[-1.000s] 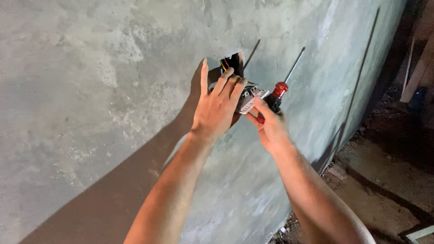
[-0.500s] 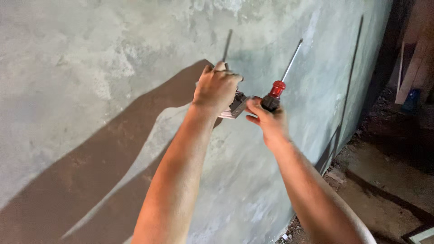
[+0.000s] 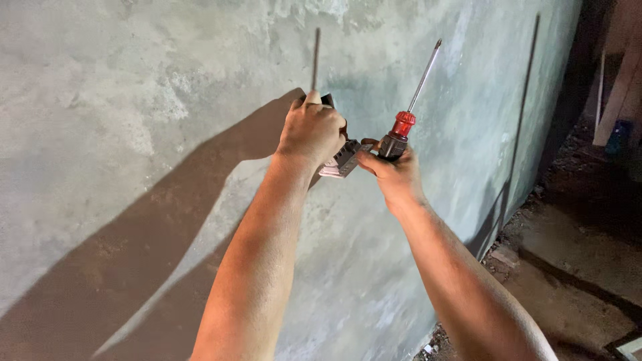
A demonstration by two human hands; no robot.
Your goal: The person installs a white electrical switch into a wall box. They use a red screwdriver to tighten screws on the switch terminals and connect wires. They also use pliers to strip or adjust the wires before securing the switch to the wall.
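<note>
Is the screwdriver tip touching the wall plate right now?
No. The right hand holds the screwdriver with its tip pointing up, away from the plate under the left hand.

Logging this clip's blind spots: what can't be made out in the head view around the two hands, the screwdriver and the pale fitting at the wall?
- Wall opening behind the left hand: covered by that hand.
- Pale fitting: only one corner shows between the hands, so its kind is unclear.
- Screwdriver handle: its lower part is inside the right hand.
- Dark corner at the upper right, beside the leaning board: too dim to read.
</note>
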